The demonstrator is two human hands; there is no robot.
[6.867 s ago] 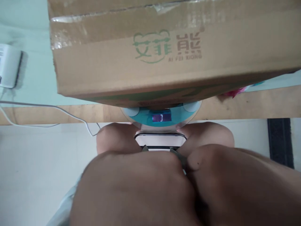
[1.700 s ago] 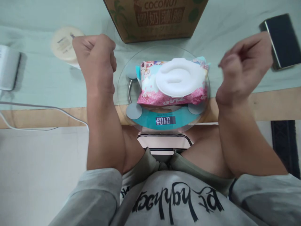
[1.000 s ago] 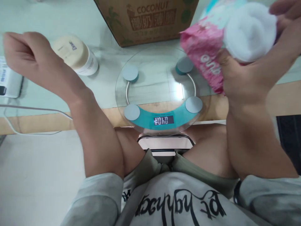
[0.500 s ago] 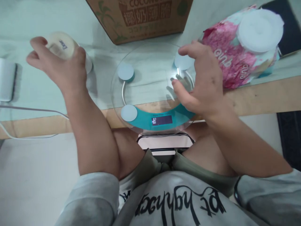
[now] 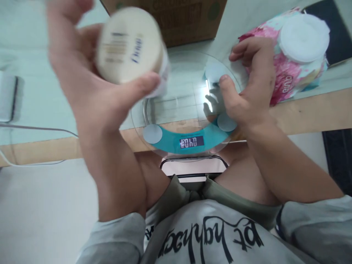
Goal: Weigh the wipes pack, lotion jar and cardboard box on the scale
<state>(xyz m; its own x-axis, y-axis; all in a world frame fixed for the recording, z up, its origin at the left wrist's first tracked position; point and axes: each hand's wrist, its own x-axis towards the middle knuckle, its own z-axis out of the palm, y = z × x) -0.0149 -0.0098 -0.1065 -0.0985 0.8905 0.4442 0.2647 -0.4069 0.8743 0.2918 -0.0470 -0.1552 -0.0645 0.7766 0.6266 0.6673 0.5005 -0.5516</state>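
My left hand (image 5: 90, 91) grips a cream-lidded Dove jar (image 5: 128, 47) round its side, raised over the far left part of a round glass scale (image 5: 170, 142). The jar is blurred and hides one of the scale's round pads. Lit digits show upside down on the scale's display (image 5: 191, 142). At the scale's right rim is my right hand (image 5: 253, 84), with nothing in it; its thumb stands apart from the bent fingers. That hand partly covers a pink flowered soft pack (image 5: 284, 88), on which a white round lid-like piece (image 5: 304, 38) rests.
A brown cardboard box (image 5: 192, 22) stands behind the scale. A dark flat object (image 5: 334, 36) lies at the far right. On the left are a white device (image 5: 7, 97) and a pale cable (image 5: 41, 127). The scale reaches past the table's wooden front edge (image 5: 302, 113).
My left hand has lifted the jar off the table and brought it right and closer to me. Digits have come up on the scale's display. My right hand has shifted right, towards the pack.
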